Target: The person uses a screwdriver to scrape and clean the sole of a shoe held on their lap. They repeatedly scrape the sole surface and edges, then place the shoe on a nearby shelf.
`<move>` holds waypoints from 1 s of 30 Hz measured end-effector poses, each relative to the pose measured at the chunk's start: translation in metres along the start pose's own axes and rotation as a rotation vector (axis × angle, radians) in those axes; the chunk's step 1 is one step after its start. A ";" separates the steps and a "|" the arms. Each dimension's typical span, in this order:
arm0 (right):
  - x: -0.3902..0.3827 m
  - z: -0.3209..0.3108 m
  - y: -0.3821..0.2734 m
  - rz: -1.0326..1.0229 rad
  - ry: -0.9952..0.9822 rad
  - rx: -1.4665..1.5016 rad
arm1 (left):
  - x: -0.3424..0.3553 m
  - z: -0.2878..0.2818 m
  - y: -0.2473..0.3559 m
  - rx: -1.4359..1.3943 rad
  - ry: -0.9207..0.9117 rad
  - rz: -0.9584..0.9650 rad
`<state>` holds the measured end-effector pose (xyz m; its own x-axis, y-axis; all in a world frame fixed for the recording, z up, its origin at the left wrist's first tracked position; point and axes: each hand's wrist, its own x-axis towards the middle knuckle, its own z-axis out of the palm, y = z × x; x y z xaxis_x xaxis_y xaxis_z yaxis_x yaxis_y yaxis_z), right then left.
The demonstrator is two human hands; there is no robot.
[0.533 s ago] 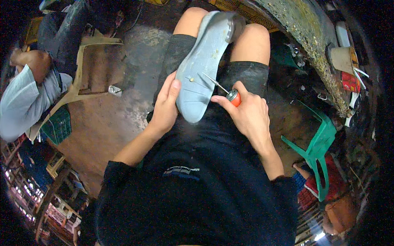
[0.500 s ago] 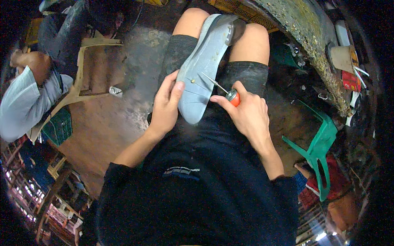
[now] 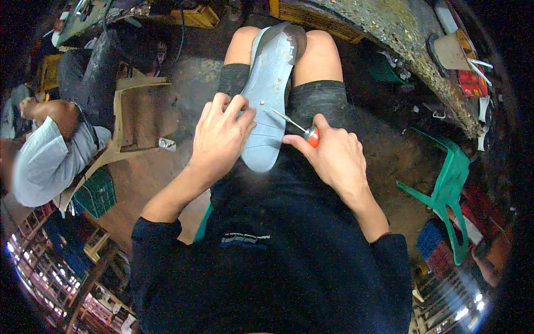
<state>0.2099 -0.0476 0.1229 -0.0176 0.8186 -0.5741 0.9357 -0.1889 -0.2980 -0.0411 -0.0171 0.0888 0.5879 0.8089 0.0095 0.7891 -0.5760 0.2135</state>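
A long pale grey shoe sole (image 3: pixel 266 122), with a dark rounded heel end, lies lengthwise across my lap, its narrower toe end towards me. Thin lines cross its front part, and a small pale nub (image 3: pixel 262 102) sits near its middle. My right hand (image 3: pixel 335 153) is wrapped round the red-orange handle of an awl (image 3: pixel 298 126). The awl's thin metal shaft slants up and left, its tip at the sole's face. My left hand (image 3: pixel 222 133) is at the sole's left edge with its fingers curled in and thumb close to them; whatever they pinch is hidden.
A stone-like workbench (image 3: pixel 389 42) runs along the upper right. A green plastic chair (image 3: pixel 448 183) is at the right, and a beige chair (image 3: pixel 119 119) at the left with a can (image 3: pixel 167 145) beside it. Another person (image 3: pixel 55 150) sits at the far left near a green crate (image 3: pixel 95 192).
My left hand has loosened its hold with the thumb on the sole and curled its fingers at the edge. The awl stays at the sole. The whole view has shifted slightly.
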 end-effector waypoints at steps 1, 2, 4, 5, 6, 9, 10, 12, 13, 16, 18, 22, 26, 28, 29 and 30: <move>0.000 0.000 0.004 0.022 0.003 0.033 | 0.003 0.000 -0.003 0.019 -0.024 0.037; 0.001 0.000 0.008 0.035 0.013 0.067 | 0.006 0.001 -0.005 0.043 -0.041 0.076; 0.004 0.002 0.016 0.047 0.032 0.166 | 0.016 0.006 -0.009 0.076 -0.066 0.151; 0.004 0.005 0.018 0.041 0.038 0.197 | 0.022 0.009 -0.009 0.003 0.010 0.121; 0.005 0.008 0.020 0.042 0.040 0.218 | 0.029 0.013 -0.009 -0.070 0.087 0.090; 0.006 0.016 0.024 0.045 0.081 0.274 | 0.038 0.017 -0.010 0.002 0.174 0.137; 0.006 0.018 0.026 0.044 0.104 0.281 | 0.039 0.017 -0.010 0.071 0.180 0.173; 0.006 0.021 0.026 0.037 0.116 0.323 | 0.037 0.016 -0.011 0.119 0.134 0.213; 0.007 0.022 0.027 0.032 0.129 0.335 | 0.036 0.017 -0.012 0.146 0.112 0.230; 0.007 0.024 0.029 0.030 0.117 0.358 | 0.038 0.017 -0.012 0.248 0.004 0.250; 0.007 0.025 0.029 0.033 0.130 0.366 | 0.044 0.013 -0.013 0.202 -0.031 0.229; 0.006 0.027 0.024 0.015 0.183 0.346 | 0.068 -0.025 -0.008 -0.551 -0.111 -0.097; 0.007 0.028 0.024 0.019 0.177 0.373 | 0.114 -0.076 0.014 -0.953 0.200 -0.032; 0.007 0.033 0.026 -0.028 0.218 0.343 | 0.139 -0.089 0.039 -0.942 0.336 0.117; 0.007 0.037 0.028 -0.022 0.196 0.343 | 0.151 -0.088 0.056 -0.953 0.401 0.219; 0.008 0.041 0.030 -0.019 0.194 0.343 | 0.150 -0.088 0.075 -0.981 0.313 0.199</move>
<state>0.2231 -0.0689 0.0778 0.0635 0.9049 -0.4209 0.7631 -0.3159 -0.5638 0.0910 0.0713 0.1924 0.5081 0.7853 0.3538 0.1103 -0.4667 0.8775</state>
